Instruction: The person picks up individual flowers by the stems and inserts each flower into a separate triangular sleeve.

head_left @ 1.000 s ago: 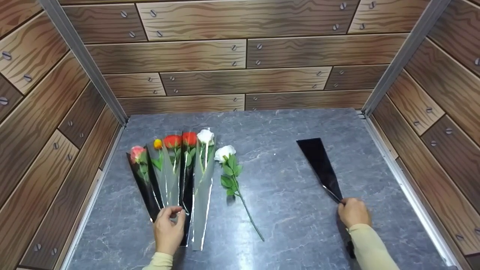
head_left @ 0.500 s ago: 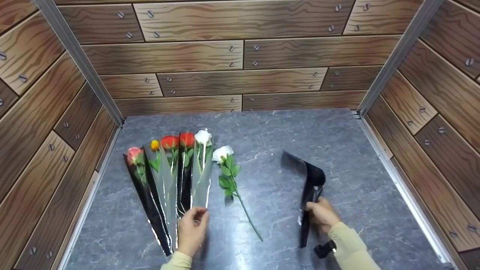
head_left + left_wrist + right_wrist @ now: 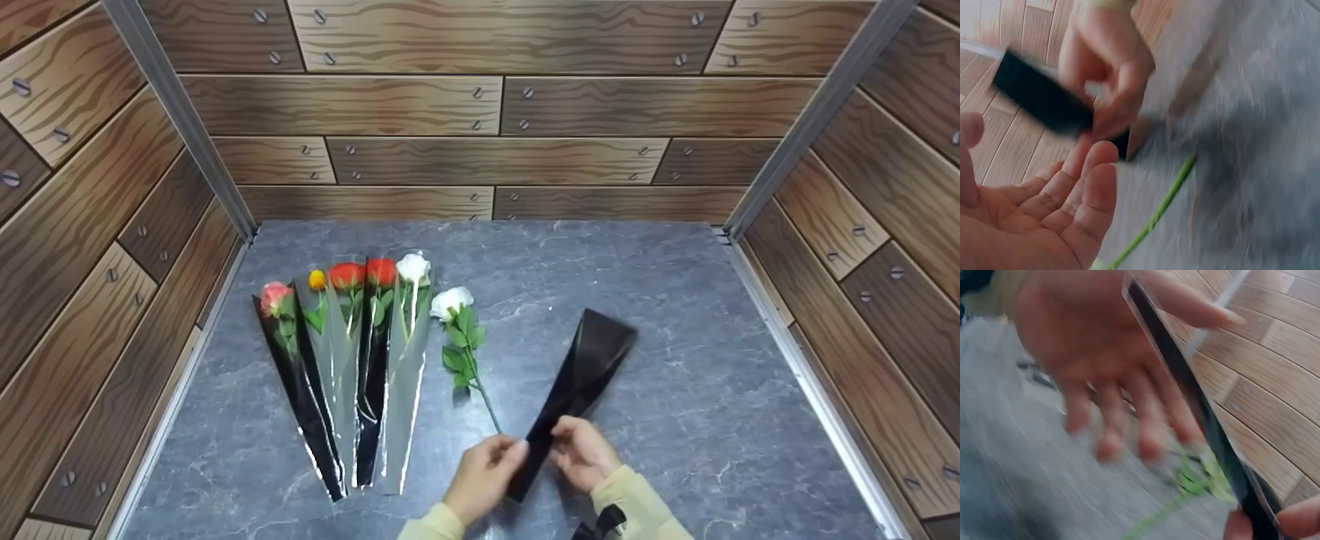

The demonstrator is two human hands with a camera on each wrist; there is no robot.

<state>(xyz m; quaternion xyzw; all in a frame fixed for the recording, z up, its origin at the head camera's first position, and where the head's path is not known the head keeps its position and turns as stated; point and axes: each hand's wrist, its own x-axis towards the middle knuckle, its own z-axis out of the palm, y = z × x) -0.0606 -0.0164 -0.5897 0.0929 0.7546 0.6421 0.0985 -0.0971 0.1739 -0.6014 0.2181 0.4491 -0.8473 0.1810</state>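
Observation:
In the head view a black flower wrapping sleeve [image 3: 581, 375] slants over the right half of the table. My right hand [image 3: 586, 454] pinches it near its narrow lower end; finger and thumb tips show on the sleeve [image 3: 1249, 506] in the right wrist view. My left hand [image 3: 484, 476] is beside that lower end. Its fingers look loosely extended and hold nothing in the left wrist view, where the left hand [image 3: 1055, 214] lies palm up. A loose white rose [image 3: 452, 304] with green leaves lies left of the sleeve, its stem end hidden behind my left hand.
Several wrapped flowers lie in a row on the left: a pink one [image 3: 277, 298], a yellow one [image 3: 316, 280], two red ones [image 3: 346, 276] and a white one [image 3: 412, 268]. Wood-patterned walls [image 3: 420, 159] enclose the grey marbled table [image 3: 675, 285] on three sides.
My left hand has moved right from the wrapped flowers to the black sleeve. My right hand has brought the sleeve left, and it now tilts with its wide end up to the right.

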